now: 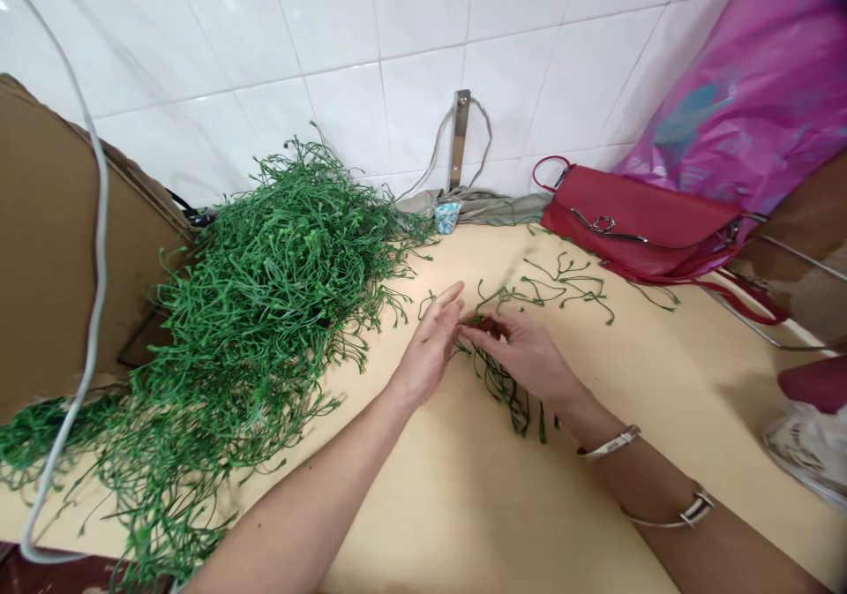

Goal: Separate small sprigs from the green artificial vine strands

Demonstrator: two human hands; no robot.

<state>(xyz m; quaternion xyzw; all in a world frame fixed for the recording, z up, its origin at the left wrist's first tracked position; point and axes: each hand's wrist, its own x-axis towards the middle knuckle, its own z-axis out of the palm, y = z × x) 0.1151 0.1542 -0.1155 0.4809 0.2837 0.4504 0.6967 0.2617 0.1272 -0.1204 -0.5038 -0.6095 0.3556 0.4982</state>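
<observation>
My right hand [526,351] pinches a small bunch of thin green stems [506,387], with thumb and fingers closed round it. Stem tips hang down below that hand toward the tabletop. My left hand [429,347] is open, its fingers stretched out, the palm side turned to the near end of the bunch; whether it touches the stems I cannot tell. A large heap of the same branching green stems [284,285] spreads to the left of both hands. Several loose stems [569,285] lie flat on the table beyond my right hand.
A cardboard box [53,250] and a white cable [99,223] are at the left. Against the tiled wall stand a small blue-white cup [447,215] and a metal bracket [459,139]. At the right are a red handbag [648,219] and a purple plastic bag [747,91].
</observation>
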